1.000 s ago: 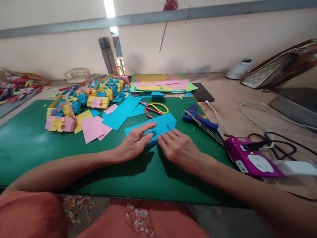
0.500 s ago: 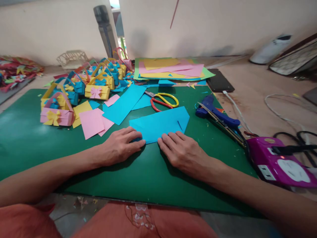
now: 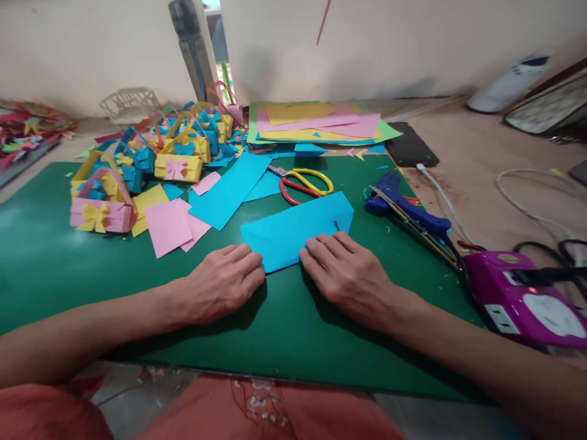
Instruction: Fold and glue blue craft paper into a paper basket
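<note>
A sheet of blue paper (image 3: 293, 231) lies on the green board (image 3: 284, 342) in front of me, with slanted corners at its ends and a small dark slit near the right end. My left hand (image 3: 225, 280) grips its near left edge with curled fingers; the thumb is hidden. On the near right edge, my right hand (image 3: 345, 267) has its fingers bent over the paper, its thumb also out of sight. Just beyond the sheet lie scissors (image 3: 305, 185) with red and yellow handles.
Small paper baskets (image 3: 103, 208) stand at the left, near pink paper pieces (image 3: 169, 227) and a blue strip (image 3: 233, 189). Coloured sheets (image 3: 321, 125) are stacked at the back. To the right are a blue glue gun (image 3: 408, 205), a phone (image 3: 411, 145) and a purple power strip (image 3: 527, 299).
Both hands have drawn slightly toward me at the paper's near edge. The left fingers have curled in more, and the right hand has shifted a little to the right.
</note>
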Available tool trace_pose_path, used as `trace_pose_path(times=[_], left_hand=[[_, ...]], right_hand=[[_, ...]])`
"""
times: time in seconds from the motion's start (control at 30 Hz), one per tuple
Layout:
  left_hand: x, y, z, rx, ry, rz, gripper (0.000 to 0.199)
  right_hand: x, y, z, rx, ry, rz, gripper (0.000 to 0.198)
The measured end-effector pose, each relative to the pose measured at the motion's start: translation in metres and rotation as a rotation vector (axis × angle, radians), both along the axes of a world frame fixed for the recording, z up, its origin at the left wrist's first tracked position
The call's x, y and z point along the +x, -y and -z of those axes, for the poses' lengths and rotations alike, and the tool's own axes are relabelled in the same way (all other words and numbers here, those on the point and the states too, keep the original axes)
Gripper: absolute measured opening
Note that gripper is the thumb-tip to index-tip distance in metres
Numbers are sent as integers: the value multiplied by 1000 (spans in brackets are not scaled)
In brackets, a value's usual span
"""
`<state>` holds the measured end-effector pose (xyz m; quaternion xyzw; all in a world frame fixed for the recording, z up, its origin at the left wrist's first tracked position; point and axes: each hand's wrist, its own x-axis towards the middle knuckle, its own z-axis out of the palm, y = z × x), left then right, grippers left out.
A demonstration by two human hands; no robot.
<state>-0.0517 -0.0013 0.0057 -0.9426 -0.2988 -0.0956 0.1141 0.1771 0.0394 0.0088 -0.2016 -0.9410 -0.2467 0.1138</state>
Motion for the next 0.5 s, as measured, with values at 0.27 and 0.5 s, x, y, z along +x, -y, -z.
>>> trace_pose_path(times=[0.27,0.5], left_hand=[[22,8,5,-74,287,17,18],[38,5,6,-69,260,50,17]], right_hand=[[4,20,3,-115,-173,-122,21],[17,22,7,-271,-223,-63,29]])
